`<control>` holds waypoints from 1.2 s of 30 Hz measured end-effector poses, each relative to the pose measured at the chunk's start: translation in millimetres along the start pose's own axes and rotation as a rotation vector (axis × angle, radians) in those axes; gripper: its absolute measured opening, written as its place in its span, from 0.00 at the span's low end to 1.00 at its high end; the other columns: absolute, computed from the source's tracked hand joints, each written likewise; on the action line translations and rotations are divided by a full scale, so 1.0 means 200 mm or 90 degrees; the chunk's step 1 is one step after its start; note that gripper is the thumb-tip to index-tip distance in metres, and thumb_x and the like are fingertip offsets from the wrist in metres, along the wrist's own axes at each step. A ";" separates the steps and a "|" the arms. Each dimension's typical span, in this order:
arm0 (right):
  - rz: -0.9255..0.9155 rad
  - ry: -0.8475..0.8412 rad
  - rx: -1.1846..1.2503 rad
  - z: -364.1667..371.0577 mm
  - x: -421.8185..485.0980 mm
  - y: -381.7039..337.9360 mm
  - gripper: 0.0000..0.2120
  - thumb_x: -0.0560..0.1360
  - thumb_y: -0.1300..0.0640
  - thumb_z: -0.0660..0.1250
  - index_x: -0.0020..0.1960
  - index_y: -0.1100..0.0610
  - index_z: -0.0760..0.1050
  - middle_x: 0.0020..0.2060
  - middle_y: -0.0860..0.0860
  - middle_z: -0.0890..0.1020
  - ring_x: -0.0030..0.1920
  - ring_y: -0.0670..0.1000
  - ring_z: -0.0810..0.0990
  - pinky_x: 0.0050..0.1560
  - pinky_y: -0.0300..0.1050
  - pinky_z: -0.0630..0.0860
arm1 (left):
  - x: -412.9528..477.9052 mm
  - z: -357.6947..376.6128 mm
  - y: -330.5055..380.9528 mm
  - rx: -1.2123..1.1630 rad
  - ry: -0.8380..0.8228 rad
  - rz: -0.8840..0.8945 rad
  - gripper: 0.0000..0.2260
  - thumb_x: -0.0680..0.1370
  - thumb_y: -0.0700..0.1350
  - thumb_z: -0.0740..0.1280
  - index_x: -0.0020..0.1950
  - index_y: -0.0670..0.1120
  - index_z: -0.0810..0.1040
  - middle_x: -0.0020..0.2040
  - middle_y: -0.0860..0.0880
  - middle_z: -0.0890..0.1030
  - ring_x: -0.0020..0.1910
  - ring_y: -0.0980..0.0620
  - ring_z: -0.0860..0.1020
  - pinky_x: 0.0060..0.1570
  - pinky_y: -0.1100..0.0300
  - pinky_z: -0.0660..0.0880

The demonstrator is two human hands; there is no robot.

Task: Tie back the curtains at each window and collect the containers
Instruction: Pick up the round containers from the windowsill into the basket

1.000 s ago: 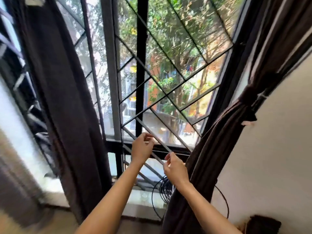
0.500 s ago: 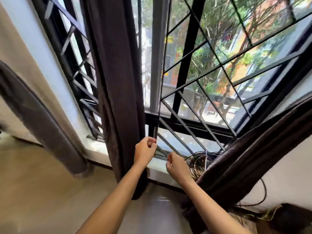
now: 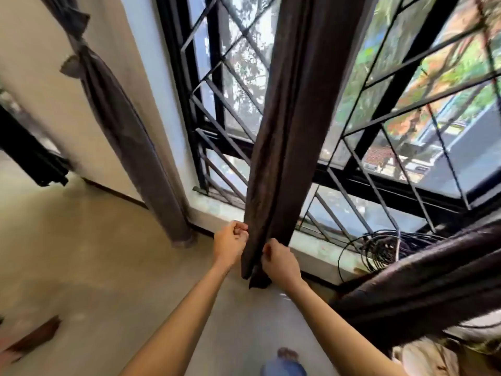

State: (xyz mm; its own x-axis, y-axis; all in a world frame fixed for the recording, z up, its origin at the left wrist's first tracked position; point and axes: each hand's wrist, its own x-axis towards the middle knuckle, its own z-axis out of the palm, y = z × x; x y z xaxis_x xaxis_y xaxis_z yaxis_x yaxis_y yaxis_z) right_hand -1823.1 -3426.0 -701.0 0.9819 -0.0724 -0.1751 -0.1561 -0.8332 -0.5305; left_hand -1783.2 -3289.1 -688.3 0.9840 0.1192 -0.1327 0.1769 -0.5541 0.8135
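Observation:
A dark brown middle curtain (image 3: 284, 137) hangs loose in front of the barred window (image 3: 406, 109), gathered into a narrow column. My left hand (image 3: 230, 244) pinches its left edge near the bottom with curled fingers. On the other side, my right hand (image 3: 280, 263) grips the right edge of the same curtain, just above its hem. A second curtain (image 3: 113, 112) at the left is knotted back against the wall. A third curtain (image 3: 423, 278) stretches across the lower right. No containers show.
A coil of black cable (image 3: 379, 251) lies on the pale window sill (image 3: 311, 248). A black frame (image 3: 29, 156) juts in at the far left. The tan floor (image 3: 89, 267) spreads below, with my foot (image 3: 284, 359) near the bottom edge.
The view swung left and down. Both hands moved from the window bars onto the middle curtain and now hold its lower end.

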 end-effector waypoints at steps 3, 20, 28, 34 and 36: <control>-0.010 -0.029 -0.001 0.12 0.06 -0.12 0.05 0.75 0.55 0.59 0.50 0.54 0.71 0.47 0.55 0.81 0.48 0.60 0.80 0.44 0.51 0.75 | 0.06 -0.14 -0.11 -0.004 0.020 -0.014 0.05 0.74 0.39 0.68 0.48 0.45 0.81 0.39 0.51 0.80 0.39 0.54 0.78 0.36 0.71 0.65; -0.030 -0.081 0.008 0.53 0.92 -0.70 0.04 0.75 0.57 0.61 0.49 0.56 0.72 0.46 0.54 0.81 0.48 0.56 0.79 0.46 0.49 0.75 | 0.92 -0.56 -0.53 -0.004 0.036 -0.118 0.04 0.74 0.42 0.67 0.46 0.48 0.80 0.38 0.52 0.81 0.40 0.54 0.78 0.41 0.63 0.74; 0.001 -0.090 0.002 0.70 1.23 -0.76 0.03 0.76 0.58 0.61 0.49 0.55 0.72 0.45 0.53 0.80 0.46 0.55 0.79 0.47 0.50 0.77 | 1.27 -0.56 -0.68 -0.008 -0.011 -0.151 0.04 0.74 0.42 0.66 0.45 0.50 0.79 0.39 0.53 0.79 0.41 0.53 0.79 0.44 0.54 0.80; 0.075 -0.115 0.016 0.85 1.43 -0.77 0.03 0.75 0.58 0.62 0.49 0.55 0.70 0.46 0.54 0.78 0.46 0.56 0.79 0.46 0.51 0.77 | 1.54 -0.51 -0.84 0.000 -0.078 -0.168 0.04 0.74 0.43 0.67 0.47 0.49 0.79 0.39 0.55 0.79 0.41 0.54 0.78 0.45 0.56 0.79; 0.117 -0.118 0.024 0.92 1.50 -0.77 0.05 0.74 0.59 0.61 0.50 0.56 0.71 0.47 0.55 0.79 0.48 0.58 0.78 0.45 0.47 0.74 | 1.63 -0.49 -0.90 0.020 -0.101 -0.163 0.03 0.74 0.42 0.66 0.46 0.49 0.78 0.39 0.54 0.79 0.41 0.55 0.78 0.43 0.62 0.74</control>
State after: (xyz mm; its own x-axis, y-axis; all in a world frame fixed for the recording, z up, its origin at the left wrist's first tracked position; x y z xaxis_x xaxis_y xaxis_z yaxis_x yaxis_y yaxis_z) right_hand -1524.2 -3218.4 -823.7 0.9006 -0.1165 -0.4188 -0.3378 -0.7939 -0.5056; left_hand -1496.5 -3070.6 -822.2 0.8985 0.1295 -0.4195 0.4175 -0.5477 0.7251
